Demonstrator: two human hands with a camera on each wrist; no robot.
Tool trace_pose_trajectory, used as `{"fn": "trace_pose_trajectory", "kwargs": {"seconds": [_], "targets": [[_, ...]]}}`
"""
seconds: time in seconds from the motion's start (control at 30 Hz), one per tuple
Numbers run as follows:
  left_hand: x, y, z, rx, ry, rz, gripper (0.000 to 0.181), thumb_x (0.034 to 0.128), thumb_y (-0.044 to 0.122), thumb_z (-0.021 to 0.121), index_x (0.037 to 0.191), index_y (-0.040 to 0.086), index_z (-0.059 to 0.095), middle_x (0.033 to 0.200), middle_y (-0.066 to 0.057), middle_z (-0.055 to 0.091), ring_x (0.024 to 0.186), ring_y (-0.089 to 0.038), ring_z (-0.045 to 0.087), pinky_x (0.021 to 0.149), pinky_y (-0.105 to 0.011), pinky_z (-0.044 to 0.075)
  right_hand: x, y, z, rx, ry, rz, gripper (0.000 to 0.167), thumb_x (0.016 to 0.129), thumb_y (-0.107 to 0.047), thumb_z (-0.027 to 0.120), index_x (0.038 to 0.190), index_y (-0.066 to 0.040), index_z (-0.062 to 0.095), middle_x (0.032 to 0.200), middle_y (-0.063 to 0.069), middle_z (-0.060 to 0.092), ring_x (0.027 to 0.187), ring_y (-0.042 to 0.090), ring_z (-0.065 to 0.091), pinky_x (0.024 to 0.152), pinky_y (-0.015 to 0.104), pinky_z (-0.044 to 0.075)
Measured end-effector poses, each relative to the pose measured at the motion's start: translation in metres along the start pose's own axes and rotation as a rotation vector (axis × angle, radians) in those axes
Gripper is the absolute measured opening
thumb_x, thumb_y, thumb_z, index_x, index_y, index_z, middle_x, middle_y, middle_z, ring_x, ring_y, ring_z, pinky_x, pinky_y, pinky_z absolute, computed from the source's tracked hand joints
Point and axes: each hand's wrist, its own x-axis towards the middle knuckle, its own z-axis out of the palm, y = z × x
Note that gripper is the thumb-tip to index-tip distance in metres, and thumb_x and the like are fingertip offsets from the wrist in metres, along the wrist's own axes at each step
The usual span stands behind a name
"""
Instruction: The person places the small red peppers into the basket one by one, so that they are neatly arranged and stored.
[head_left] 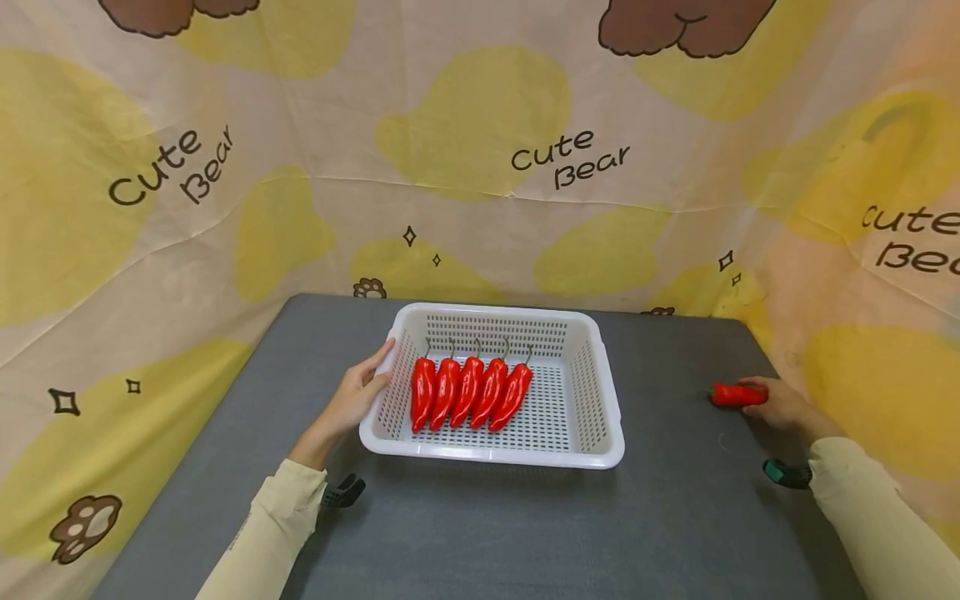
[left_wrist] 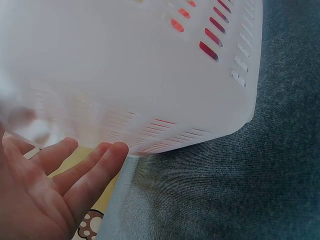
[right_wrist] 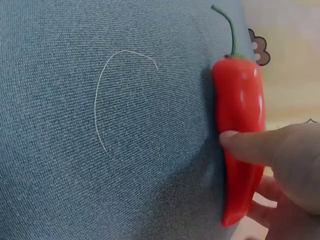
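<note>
A white plastic basket [head_left: 495, 460] with slotted walls sits mid-table in the head view. Several red chili peppers [head_left: 468, 392] lie side by side in its left half, green stems toward the far wall. At the basket's left end, my left hand [head_left: 358, 398] holds the rim; the left wrist view shows its fingers [left_wrist: 107, 157] against the outer wall, with the thumb blurred. Far to the right, my right hand [head_left: 780, 406] pinches a single red chili pepper [right_wrist: 237, 100]. Its thumb lies across the pepper's front, and the other fingers are partly hidden behind.
A dark grey cloth-covered table [head_left: 480, 533] lies beneath everything. Patterned fabric [head_left: 465, 125] with bear prints hangs behind and along both sides. A thin pale thread [right_wrist: 96, 105] rests on the cloth near my right hand. Dark bands [head_left: 343, 492] show by both wrists.
</note>
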Motion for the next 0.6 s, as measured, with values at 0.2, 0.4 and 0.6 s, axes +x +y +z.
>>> {"fn": "trace_pose_trajectory", "kwargs": {"seconds": [0.2, 0.4, 0.6], "targets": [[-0.0004, 0.0003, -0.0002, -0.016, -0.011, -0.027, 0.059, 0.1034, 0.007, 0.043, 0.160, 0.008, 0.026, 0.156, -0.035, 0.035, 0.106, -0.051, 0.067, 0.075, -0.043, 0.064, -0.0010, 0.0034, 0.0017, 0.057, 0.036, 0.013, 0.046, 0.092, -0.003, 0.066, 0.127, 0.021, 0.049, 0.113, 0.045, 0.056, 0.092, 0.045, 0.054, 0.073, 0.040, 0.048], [-0.0004, 0.0023, -0.0004, -0.022, -0.009, -0.034, 0.058, 0.1042, 0.004, 0.042, 0.160, 0.006, 0.025, 0.156, -0.035, 0.036, 0.107, -0.055, 0.065, 0.076, -0.044, 0.064, 0.0006, 0.0053, 0.0025, 0.052, 0.050, 0.003, 0.046, 0.096, -0.011, 0.065, 0.125, 0.022, 0.051, 0.115, 0.045, 0.059, 0.097, 0.050, 0.059, 0.078, 0.050, 0.055], [-0.0014, 0.0023, -0.0003, -0.020, -0.003, -0.036, 0.059, 0.1036, 0.003, 0.043, 0.159, 0.006, 0.026, 0.153, -0.036, 0.038, 0.103, -0.054, 0.067, 0.074, -0.042, 0.065, 0.0022, 0.0035, 0.0029, 0.064, 0.056, 0.003, 0.049, 0.099, -0.014, 0.062, 0.126, 0.025, 0.047, 0.116, 0.047, 0.058, 0.100, 0.053, 0.060, 0.075, 0.042, 0.057]]}}
